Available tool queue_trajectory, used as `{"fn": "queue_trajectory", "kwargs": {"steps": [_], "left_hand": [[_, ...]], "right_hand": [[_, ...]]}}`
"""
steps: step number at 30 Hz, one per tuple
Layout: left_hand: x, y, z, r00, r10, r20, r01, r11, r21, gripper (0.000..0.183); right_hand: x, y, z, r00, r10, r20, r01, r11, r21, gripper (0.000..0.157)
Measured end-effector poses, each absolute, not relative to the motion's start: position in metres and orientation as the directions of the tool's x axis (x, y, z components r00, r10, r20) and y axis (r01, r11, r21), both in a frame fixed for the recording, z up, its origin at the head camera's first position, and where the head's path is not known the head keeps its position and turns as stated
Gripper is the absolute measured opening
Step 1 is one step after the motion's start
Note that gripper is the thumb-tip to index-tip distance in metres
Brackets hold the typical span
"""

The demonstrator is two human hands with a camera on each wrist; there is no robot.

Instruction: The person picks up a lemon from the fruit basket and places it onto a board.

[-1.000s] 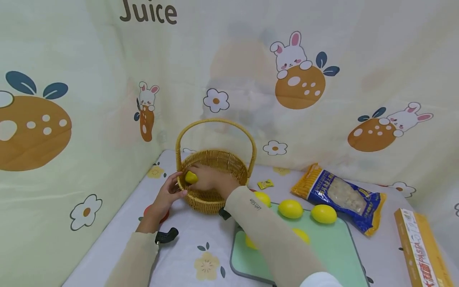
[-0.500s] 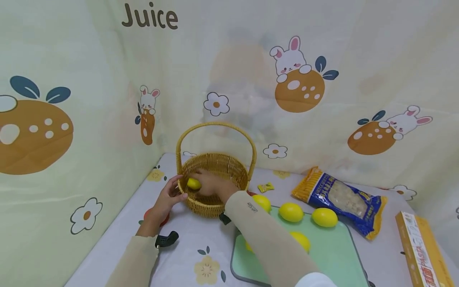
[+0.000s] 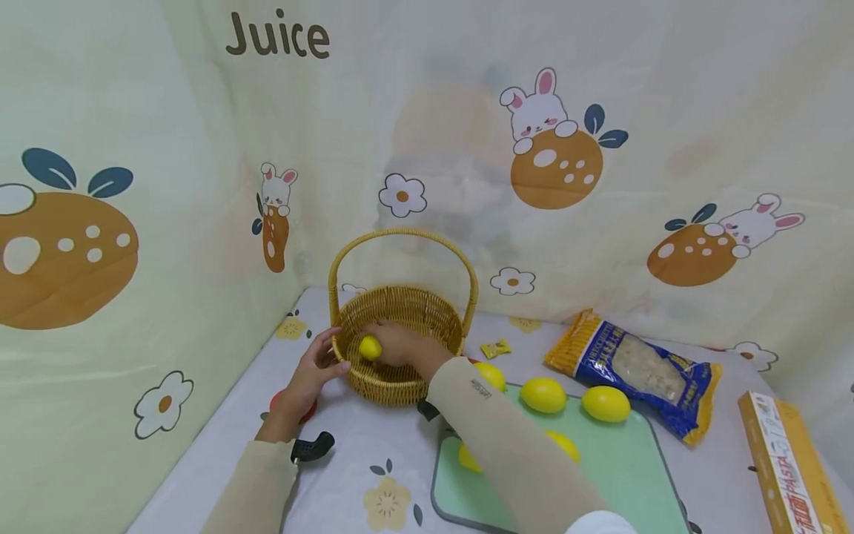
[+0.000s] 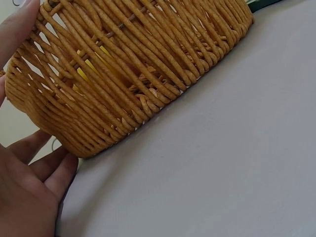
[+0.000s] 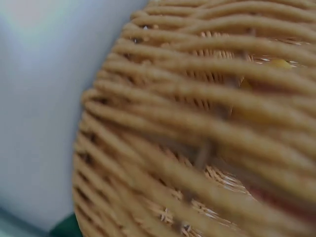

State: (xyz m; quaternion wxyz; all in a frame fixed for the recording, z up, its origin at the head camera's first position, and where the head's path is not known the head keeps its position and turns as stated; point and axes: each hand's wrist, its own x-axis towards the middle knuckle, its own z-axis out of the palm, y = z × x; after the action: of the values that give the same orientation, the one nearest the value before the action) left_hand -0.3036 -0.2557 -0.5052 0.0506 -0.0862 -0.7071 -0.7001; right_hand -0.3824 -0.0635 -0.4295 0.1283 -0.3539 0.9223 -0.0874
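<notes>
A wicker basket [image 3: 380, 391] with a tall arched handle stands near the far left corner of the table. My left hand [image 3: 308, 382] grips its left rim, thumb at the front edge; in the left wrist view, fingers touch the lower wall. Inside the basket, my right hand [image 3: 398, 345] holds a yellow lemon [image 3: 370, 348] low at the left side. Through the weave a yellow patch of the lemon [image 4: 91, 69] shows in the left wrist view. The right wrist view is mostly filled by the basket's weave [image 5: 163, 98], and the right fingertips are hidden there.
Several lemons [image 3: 543, 395] lie on or beside a green cutting board [image 3: 614, 475], partly behind the right sleeve. A blue-and-orange pasta bag [image 3: 640, 371], a pasta box [image 3: 787, 460] and a small yellow packet [image 3: 496, 347] lie around it. A red round thing [image 3: 309, 412] sits behind the left wrist.
Inside the basket, my right hand has moved slightly right and toward me with the lemon. My left hand has stayed on the rim. The head view has tilted a little.
</notes>
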Motion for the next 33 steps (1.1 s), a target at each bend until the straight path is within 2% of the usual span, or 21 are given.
{"fn": "queue_trajectory", "kwargs": {"steps": [6, 14, 23, 29, 33], "left_hand": [[-0.304, -0.255, -0.508, -0.980, 0.045, 0.191, 0.192, 0.010, 0.981, 0.067], [-0.304, -0.255, -0.507, -0.983, 0.040, 0.179, 0.180, 0.026, 0.983, 0.069], [-0.302, -0.252, -0.503, -0.988, 0.034, 0.150, 0.151, 0.045, 0.987, 0.069], [-0.296, -0.251, -0.495, -0.989, 0.055, 0.140, 0.142, 0.020, 0.990, 0.072], [-0.293, -0.249, -0.490, -0.989, 0.055, 0.140, 0.142, 0.031, 0.989, 0.072]], "right_hand": [[-0.381, -0.053, -0.421, -0.739, -0.662, -0.126, -0.609, 0.736, -0.295, 0.068], [-0.373, -0.034, -0.400, -0.735, -0.673, -0.082, -0.648, 0.732, -0.207, 0.059], [-0.364, -0.013, -0.386, -0.754, -0.656, -0.032, -0.637, 0.743, -0.206, 0.059], [-0.360, 0.003, -0.379, -0.731, -0.682, -0.022, -0.667, 0.722, -0.184, 0.067], [-0.354, 0.014, -0.374, -0.726, -0.688, -0.014, -0.675, 0.715, -0.182, 0.066]]}}
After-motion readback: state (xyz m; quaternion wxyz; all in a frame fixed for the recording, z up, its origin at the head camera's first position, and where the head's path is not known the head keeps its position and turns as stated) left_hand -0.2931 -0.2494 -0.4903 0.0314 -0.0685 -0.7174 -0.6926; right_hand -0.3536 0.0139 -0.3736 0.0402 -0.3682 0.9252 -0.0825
